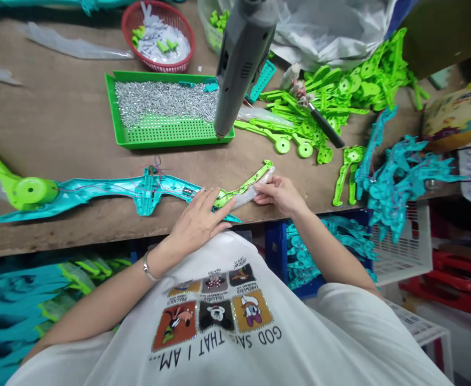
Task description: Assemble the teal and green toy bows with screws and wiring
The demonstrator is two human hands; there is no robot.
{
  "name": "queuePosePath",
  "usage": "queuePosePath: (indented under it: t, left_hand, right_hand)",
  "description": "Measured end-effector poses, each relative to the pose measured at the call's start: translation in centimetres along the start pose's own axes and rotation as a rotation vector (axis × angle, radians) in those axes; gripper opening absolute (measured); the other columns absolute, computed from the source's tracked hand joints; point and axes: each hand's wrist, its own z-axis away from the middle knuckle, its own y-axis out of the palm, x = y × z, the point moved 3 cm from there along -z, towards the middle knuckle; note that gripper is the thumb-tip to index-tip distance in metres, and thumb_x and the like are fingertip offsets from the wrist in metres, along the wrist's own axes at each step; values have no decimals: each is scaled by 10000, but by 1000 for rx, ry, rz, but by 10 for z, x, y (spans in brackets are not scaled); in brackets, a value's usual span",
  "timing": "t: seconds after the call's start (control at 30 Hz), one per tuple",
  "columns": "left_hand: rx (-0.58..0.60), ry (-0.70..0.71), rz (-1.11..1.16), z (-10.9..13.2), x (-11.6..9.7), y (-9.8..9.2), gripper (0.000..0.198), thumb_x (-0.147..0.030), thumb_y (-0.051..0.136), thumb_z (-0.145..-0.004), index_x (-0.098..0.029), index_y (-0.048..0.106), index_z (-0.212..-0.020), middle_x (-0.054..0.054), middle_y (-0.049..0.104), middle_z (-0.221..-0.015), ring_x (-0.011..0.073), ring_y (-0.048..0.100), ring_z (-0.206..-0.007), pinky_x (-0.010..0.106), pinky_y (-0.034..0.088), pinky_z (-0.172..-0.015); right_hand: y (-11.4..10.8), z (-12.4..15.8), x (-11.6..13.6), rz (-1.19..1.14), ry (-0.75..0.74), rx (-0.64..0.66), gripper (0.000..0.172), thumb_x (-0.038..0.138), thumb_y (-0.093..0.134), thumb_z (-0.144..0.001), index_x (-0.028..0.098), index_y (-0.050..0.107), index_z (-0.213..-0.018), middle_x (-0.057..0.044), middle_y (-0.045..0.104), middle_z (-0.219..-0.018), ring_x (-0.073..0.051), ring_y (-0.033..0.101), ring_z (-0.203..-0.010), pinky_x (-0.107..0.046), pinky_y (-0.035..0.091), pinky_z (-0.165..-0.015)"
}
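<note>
A long turquoise plastic toy bow body (pixel 110 188) lies along the front of the workbench, open side up, with thin wires running through it. My left hand (pixel 199 217) rests flat over its right end, fingers stretched out. Hinged there is a light green plastic arm (pixel 248 185) that points up to the right. Along this arm's lower side runs a translucent plastic strip (pixel 243 198). My right hand (pixel 279 194) pinches the strip's outer end between thumb and fingers. A second green arm with a round hub (pixel 32 188) sits at the bow's left end.
Behind the bow stands a green tray (pixel 171 139) of metal screws. A grey power screwdriver (pixel 239 64) hangs over its right side. Farther back is a red basket (pixel 126 27) of small parts. Green parts (pixel 339 91) and turquoise parts (pixel 400 171) are heaped to the right.
</note>
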Motion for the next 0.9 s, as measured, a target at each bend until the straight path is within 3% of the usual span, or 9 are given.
queuePosePath:
  t: [0.3, 0.5, 0.67, 0.83, 0.9]
  left_hand:
    - [-80, 61, -134, -1, -1, -1, 402, -353, 604, -973, -174, 629, -1332, 231, 623, -1350, 364, 601, -1283, 553, 526, -1080]
    - [-98, 76, -165, -2, -2, 1, 413, -380, 614, -968, -152, 644, -1310, 237, 643, -1332, 360, 629, -1255, 528, 547, -1060]
    - [-117, 100, -215, 0, -2, 4, 417, -397, 607, -971, -166, 650, -1315, 237, 650, -1337, 360, 638, -1253, 515, 558, -1052]
    - [-138, 102, -272, 1, -5, 5, 397, -374, 603, -975, -170, 653, -1312, 235, 652, -1343, 360, 644, -1247, 529, 555, -1058]
    - [-129, 110, -276, 0, -6, 4, 402, -391, 610, -970, -173, 653, -1306, 228, 659, -1333, 353, 646, -1240, 521, 558, -1055]
  right_hand:
    - [-3, -8, 10, 154, 53, 14, 320, 248, 932, -673, 136, 632, -670, -52, 715, -562, -122, 663, -439, -169, 582, -431]
    - [-21, -21, 33, 260, 102, -29, 391, 410, 739, -890, 112, 656, -651, -106, 705, -550, -153, 657, -406, -212, 577, -411]
    - [-31, -32, 46, 362, 117, 39, 408, 455, 793, -828, 121, 653, -639, -96, 704, -539, -145, 642, -394, -200, 538, -371]
    - [-38, -30, 52, 626, 59, 3, 466, 520, 765, -831, 162, 598, -583, -54, 657, -488, -135, 589, -372, -226, 485, -364]
    - [-39, -30, 59, 767, -46, -29, 464, 514, 738, -850, 174, 578, -577, -39, 639, -492, -129, 571, -398, -232, 455, -407]
